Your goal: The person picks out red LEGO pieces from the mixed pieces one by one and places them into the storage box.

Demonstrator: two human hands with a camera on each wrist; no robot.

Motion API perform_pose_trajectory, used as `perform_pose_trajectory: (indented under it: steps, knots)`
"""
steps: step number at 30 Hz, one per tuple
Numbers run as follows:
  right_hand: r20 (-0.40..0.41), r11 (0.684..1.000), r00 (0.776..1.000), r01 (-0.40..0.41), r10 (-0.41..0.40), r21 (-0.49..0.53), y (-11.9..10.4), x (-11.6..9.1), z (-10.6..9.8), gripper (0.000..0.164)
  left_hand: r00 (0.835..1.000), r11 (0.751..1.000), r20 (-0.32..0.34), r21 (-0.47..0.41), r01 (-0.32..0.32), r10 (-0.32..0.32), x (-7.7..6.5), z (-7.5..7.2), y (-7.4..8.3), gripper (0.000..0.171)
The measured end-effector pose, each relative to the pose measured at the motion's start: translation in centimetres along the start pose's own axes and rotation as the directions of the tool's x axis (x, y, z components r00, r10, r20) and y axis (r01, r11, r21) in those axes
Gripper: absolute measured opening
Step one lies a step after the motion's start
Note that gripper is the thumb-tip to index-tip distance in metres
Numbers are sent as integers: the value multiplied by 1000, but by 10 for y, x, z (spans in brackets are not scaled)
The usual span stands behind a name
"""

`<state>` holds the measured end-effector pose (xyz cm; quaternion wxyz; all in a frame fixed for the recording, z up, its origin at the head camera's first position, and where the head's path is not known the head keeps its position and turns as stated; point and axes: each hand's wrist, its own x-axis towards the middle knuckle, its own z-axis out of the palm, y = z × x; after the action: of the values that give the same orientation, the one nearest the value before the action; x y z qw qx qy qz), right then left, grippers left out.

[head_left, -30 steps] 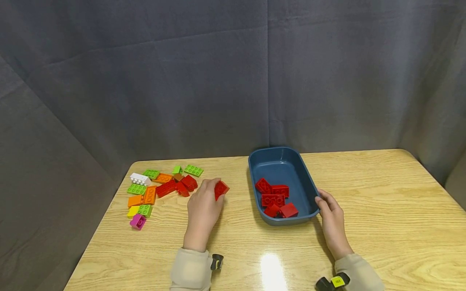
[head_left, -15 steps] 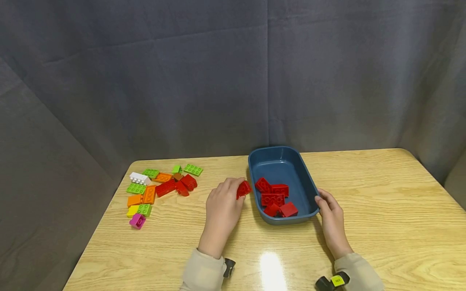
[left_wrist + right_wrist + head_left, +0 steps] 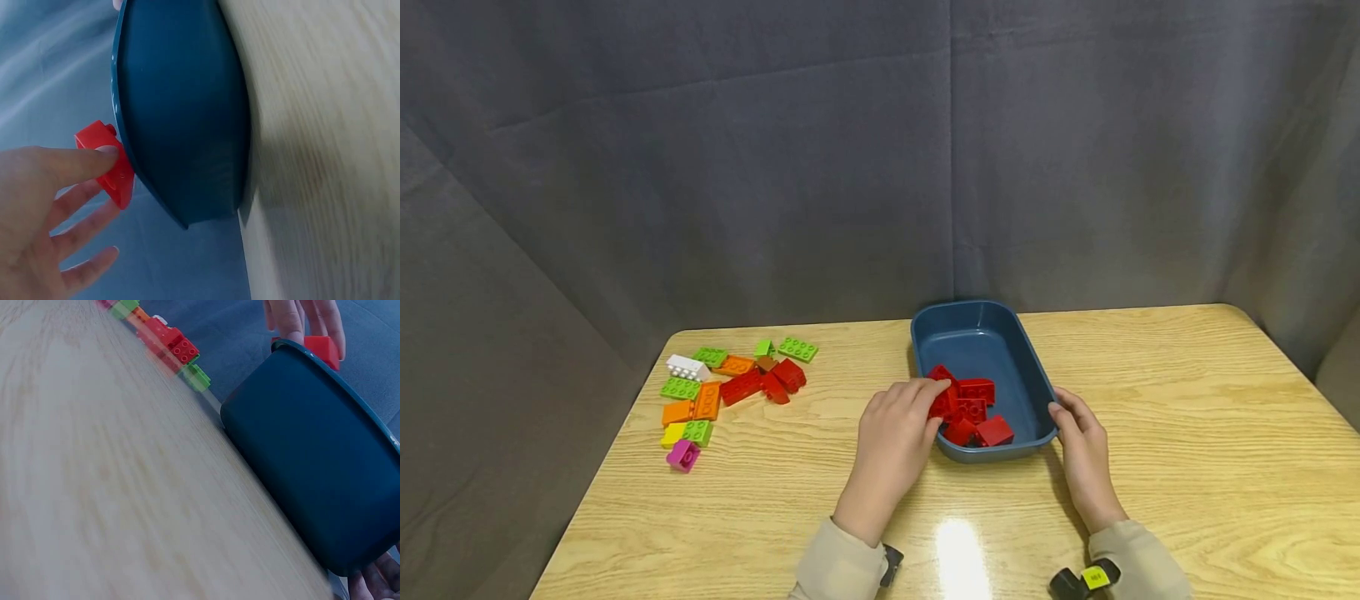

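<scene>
the bricks (image 3: 995, 432) and bin (image 3: 977, 352) look glossy plastic.

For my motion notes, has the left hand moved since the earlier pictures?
Yes: in the head view, the left hand has moved rightward, reaching the stationary blue bin.

Beyond the red bricks (image 3: 976, 411) (low obstacles), the blue tub (image 3: 977, 354) has room.

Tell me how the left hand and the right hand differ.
The left hand pinches a red block; the right hand holds the blue tray. The left hand is at the tray's left edge, the right hand at its near right corner. Both have beige sleeves.
</scene>
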<state>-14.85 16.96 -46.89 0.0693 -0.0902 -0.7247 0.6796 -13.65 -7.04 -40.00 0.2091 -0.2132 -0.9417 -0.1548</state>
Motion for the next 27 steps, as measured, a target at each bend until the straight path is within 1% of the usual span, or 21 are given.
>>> perform_pose_trajectory:
  steps: [3,7,12,20,27]
  knots:
    - [4,1000,1000,0,0,1,0,0,0,46,999,999,-2,12,-36,36,-1,2,3,50]
    - [5,1000,1000,0,0,2,0,0,0,46,997,996,12,35,-81,81,-1,5,7,49]
    - [4,1000,1000,1,-1,-3,0,0,0,46,992,991,26,59,-123,122,-1,9,11,51]
    - [-1,1000,1000,-5,5,1,0,0,0,46,990,989,16,54,-138,138,-2,12,12,51]
    - [-1,1000,1000,-4,4,9,0,0,0,45,992,990,8,60,-126,126,-2,11,11,48]
